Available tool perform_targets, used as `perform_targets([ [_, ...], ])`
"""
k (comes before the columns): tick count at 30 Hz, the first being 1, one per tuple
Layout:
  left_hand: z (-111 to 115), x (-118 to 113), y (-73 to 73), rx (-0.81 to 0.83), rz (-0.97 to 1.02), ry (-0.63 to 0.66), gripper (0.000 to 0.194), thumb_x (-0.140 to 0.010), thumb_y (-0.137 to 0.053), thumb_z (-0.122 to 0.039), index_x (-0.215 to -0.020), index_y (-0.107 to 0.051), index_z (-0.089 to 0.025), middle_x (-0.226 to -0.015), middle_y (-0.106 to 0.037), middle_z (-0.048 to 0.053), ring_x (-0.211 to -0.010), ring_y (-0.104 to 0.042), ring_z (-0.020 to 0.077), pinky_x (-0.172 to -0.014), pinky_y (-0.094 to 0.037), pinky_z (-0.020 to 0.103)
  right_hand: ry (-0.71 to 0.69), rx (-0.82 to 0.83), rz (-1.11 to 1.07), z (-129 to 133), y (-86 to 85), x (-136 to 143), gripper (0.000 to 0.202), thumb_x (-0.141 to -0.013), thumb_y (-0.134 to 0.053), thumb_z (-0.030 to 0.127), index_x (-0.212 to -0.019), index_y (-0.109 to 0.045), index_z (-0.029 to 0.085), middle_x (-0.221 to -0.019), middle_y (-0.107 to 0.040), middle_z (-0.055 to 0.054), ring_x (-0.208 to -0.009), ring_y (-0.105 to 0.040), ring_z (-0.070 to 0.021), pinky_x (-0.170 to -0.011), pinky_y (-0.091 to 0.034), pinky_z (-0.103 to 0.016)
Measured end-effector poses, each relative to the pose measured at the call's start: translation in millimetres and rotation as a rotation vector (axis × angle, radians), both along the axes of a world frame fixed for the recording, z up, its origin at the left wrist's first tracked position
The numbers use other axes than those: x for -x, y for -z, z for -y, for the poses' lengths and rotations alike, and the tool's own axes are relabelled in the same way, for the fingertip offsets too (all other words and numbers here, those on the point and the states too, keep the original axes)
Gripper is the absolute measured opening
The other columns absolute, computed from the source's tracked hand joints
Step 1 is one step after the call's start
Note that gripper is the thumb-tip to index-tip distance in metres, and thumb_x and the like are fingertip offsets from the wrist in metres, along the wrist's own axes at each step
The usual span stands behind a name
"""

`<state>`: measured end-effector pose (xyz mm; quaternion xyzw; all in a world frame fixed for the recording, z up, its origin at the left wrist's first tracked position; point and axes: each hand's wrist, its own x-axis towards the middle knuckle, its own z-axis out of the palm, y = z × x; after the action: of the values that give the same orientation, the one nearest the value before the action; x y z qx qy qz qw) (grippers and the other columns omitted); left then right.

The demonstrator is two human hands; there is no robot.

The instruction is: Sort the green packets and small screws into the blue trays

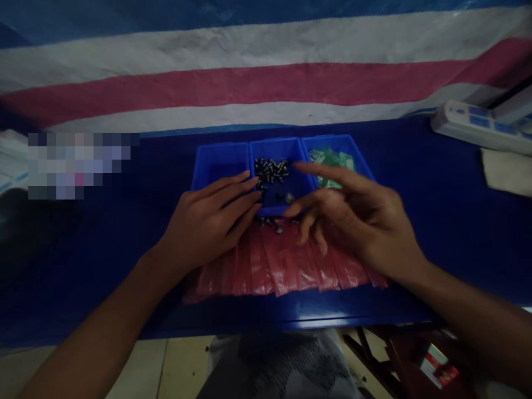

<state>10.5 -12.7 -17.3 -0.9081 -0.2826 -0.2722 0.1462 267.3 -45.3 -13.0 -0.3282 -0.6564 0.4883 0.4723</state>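
Note:
My left hand (218,213) is open, its fingers stretched side by side across the front of the empty-looking left blue bin (222,151). Its fingertips reach the near left corner of the middle blue bin (278,210). Small black screws (272,169) with silvery parts lie heaped in that middle bin. My right hand (353,213) hovers, somewhat blurred, over the front of the right blue bin (353,143), index finger out and the other fingers curled apart. I see nothing in it. Beneath both hands is a row of overlapping red plastic bags (266,271), with a few loose screws (278,228) at their far edge.
Green and clear plastic packets (332,163) fill the right bin. On the blue table (424,221), a white power strip (477,124) and a pale folded piece (507,170) lie at right. A dark object (33,233) is at left. Striped sheeting (266,83) hangs behind.

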Motion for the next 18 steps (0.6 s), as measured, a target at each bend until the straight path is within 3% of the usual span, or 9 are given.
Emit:
perform_targets([
  [2,-0.2,0.1,-0.2,-0.012,-0.015,-0.010,0.013,-0.107,-0.063,-0.020,-0.111,-0.075,-0.020,-0.125,-0.080,0.008,-0.122,-0.076,0.0250,-0.096,-0.070,0.036,0.129,-0.226,0.091,-0.9,0.0,-3.7,0.034,-0.109,-0.060,0.026,-0.143,-0.064,0.024,-0.101,-0.083,-0.005,-0.071,-0.077,-0.0157,-0.052,-0.060,-0.027],
  [4,-0.7,0.3,0.0,-0.017,-0.007,0.012,0.012,-0.106,-0.064,-0.020,-0.113,-0.074,-0.019,-0.124,-0.080,0.009,-0.121,-0.076,0.0258,-0.096,-0.071,0.038,0.161,-0.644,0.372,-3.3,1.1,-7.5,0.027,-0.105,-0.065,0.015,-0.129,-0.072,0.025,-0.095,-0.083,-0.003,-0.074,-0.074,-0.0154,-0.062,-0.061,-0.029],
  [6,-1.3,0.3,0.7,-0.011,0.018,0.038,0.012,-0.105,-0.066,-0.018,-0.114,-0.073,-0.016,-0.123,-0.081,0.011,-0.121,-0.077,0.0269,-0.096,-0.072,0.040,0.074,-1.043,0.677,-6.6,3.6,-9.3,0.016,-0.102,-0.067,0.009,-0.105,-0.078,0.021,-0.095,-0.083,-0.004,-0.079,-0.071,-0.0177,-0.067,-0.058,-0.032],
  [8,-2.0,0.4,1.4,0.008,0.044,0.041,0.012,-0.105,-0.066,-0.017,-0.114,-0.073,-0.016,-0.122,-0.081,0.012,-0.121,-0.077,0.0273,-0.097,-0.072,0.042,-0.030,-1.251,0.879,-9.7,6.7,-8.2,0.022,-0.103,-0.062,0.007,-0.090,-0.077,0.017,-0.099,-0.083,-0.007,-0.084,-0.067,-0.0204,-0.067,-0.053,-0.034],
  [10,-2.8,0.6,1.7,0.036,0.060,0.039,0.013,-0.105,-0.065,-0.019,-0.115,-0.074,-0.019,-0.123,-0.080,0.010,-0.121,-0.076,0.0268,-0.098,-0.071,0.044,-0.066,-1.305,0.994,-11.6,9.1,-5.7,0.028,-0.104,-0.058,0.005,-0.086,-0.076,0.016,-0.099,-0.082,-0.009,-0.086,-0.064,-0.0217,-0.070,-0.049,-0.035],
  [14,-4.6,1.0,1.8,0.087,0.066,0.060,0.016,-0.107,-0.064,-0.022,-0.120,-0.073,-0.024,-0.129,-0.078,0.006,-0.123,-0.075,0.0255,-0.100,-0.071,0.047,-0.067,-1.357,1.023,-11.9,12.0,-2.4,0.032,-0.106,-0.055,0.004,-0.084,-0.074,0.018,-0.093,-0.078,-0.007,-0.086,-0.058,-0.0218,-0.073,-0.044,-0.035],
  [18,-4.6,0.7,2.7,0.007,0.045,0.055,0.013,-0.106,-0.064,-0.019,-0.117,-0.072,-0.019,-0.123,-0.080,0.010,-0.119,-0.077,0.0281,-0.093,-0.073,0.047,-0.099,-1.324,1.021,-12.1,18.0,-0.2,0.031,-0.105,-0.054,0.004,-0.085,-0.073,0.016,-0.098,-0.077,-0.010,-0.085,-0.061,-0.0214,-0.074,-0.046,-0.034],
])
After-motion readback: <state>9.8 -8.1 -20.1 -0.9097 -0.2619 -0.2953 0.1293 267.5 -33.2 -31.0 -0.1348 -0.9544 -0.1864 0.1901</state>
